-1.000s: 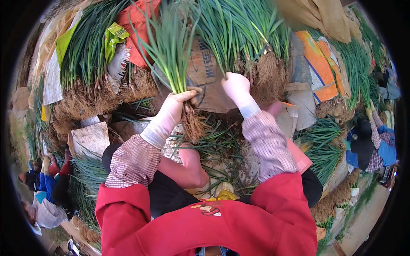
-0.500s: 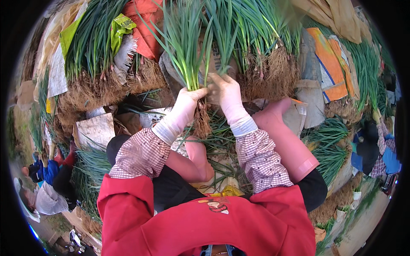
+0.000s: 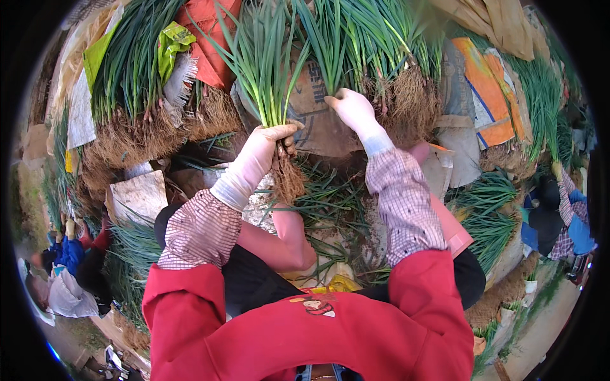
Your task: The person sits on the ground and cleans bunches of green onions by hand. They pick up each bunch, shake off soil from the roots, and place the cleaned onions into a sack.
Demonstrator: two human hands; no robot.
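My left hand [image 3: 272,134] is closed round the lower stems of a bunch of green onions [image 3: 272,95]. The leaves fan upward, and the brown roots [image 3: 288,180] hang below the fist. To its right my right hand [image 3: 352,109], also in a pale glove, has its thumb and fingers pressed together. Its fingertips meet the lower end of some green leaves [image 3: 329,60]; whether it grips them or some small thing is hidden. Just beyond it lies a pile of green onions [image 3: 387,47] with thick roots [image 3: 413,101].
Another rooted pile of green onions [image 3: 136,76] lies at the far left beside a red sack [image 3: 210,44]. A brown printed sack [image 3: 318,127] is under my hands. Loose leaves [image 3: 327,203] litter the ground between my pink boots [image 3: 289,244]. Other people [image 3: 553,219] sit at both sides.
My right hand has moved away from the bunch, up and to the right. My left hand keeps the green onions and has shifted slightly left.
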